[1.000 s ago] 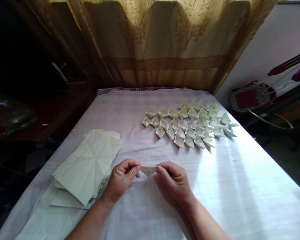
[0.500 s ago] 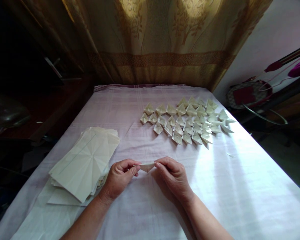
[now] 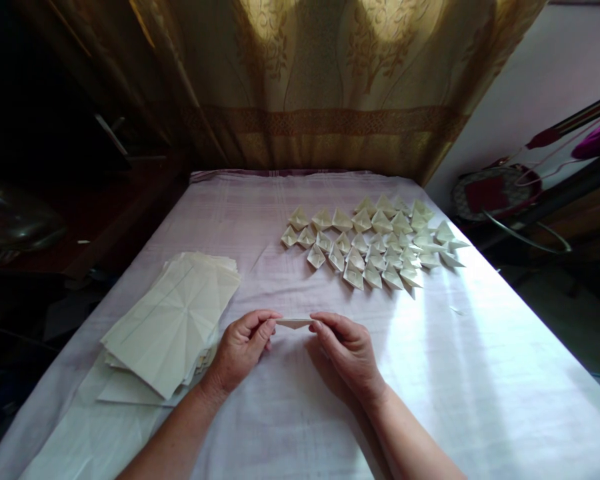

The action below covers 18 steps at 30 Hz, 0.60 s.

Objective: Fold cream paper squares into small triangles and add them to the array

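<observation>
Between my two hands a small folded paper boat [image 3: 295, 323] is stretched level, a little above the cloth. My left hand [image 3: 243, 343] pinches its left tip between thumb and fingers. The right tip is pinched the same way by my right hand [image 3: 349, 350]. Only the boat's narrow side shows, with a shallow point facing down. Beyond my hands, to the right, several folded paper boats [image 3: 373, 260] stand in uneven rows. A stack of creased cream paper sheets [image 3: 173, 323] lies left of my left hand.
A pale checked cloth [image 3: 280, 413] covers the table. Behind it hangs a gold curtain [image 3: 315, 80]. Past the right edge is a patterned bag [image 3: 497, 190]; dark furniture [image 3: 150, 193] stands at the left. A paper scrap [image 3: 457, 311] lies near the boats.
The boat in my hands has risen slightly and tipped, so its side now looks thinner. Both hands keep their pinch on its tips.
</observation>
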{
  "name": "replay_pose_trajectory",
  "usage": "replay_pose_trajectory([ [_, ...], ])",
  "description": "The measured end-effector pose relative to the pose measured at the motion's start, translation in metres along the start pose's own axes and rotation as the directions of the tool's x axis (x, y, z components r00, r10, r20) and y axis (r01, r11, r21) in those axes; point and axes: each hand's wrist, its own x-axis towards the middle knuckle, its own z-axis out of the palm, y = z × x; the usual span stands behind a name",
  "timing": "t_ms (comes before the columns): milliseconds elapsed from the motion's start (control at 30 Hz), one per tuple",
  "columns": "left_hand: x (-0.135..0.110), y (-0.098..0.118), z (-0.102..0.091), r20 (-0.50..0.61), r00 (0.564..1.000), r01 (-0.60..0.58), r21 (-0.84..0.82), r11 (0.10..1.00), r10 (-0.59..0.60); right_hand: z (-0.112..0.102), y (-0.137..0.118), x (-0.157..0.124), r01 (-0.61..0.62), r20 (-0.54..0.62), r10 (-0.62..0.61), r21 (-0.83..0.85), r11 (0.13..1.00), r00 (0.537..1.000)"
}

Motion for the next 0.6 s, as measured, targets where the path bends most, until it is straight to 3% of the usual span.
replay_pose_trajectory([
  [267,-0.0006,0.0001,0.0050,-0.083,0.996,0.015,-0.007,1.000,-0.016,0.0009,0.0000,-0.0009,-0.021,0.009,0.021,-0.023,1.000,1.000],
  [600,0.0003,-0.0007,0.0057,-0.130,0.976,-0.154,0.141,0.978,0.172,0.0041,-0.0007,-0.0022,0.063,0.005,-0.063,-0.148,0.987,0.998],
])
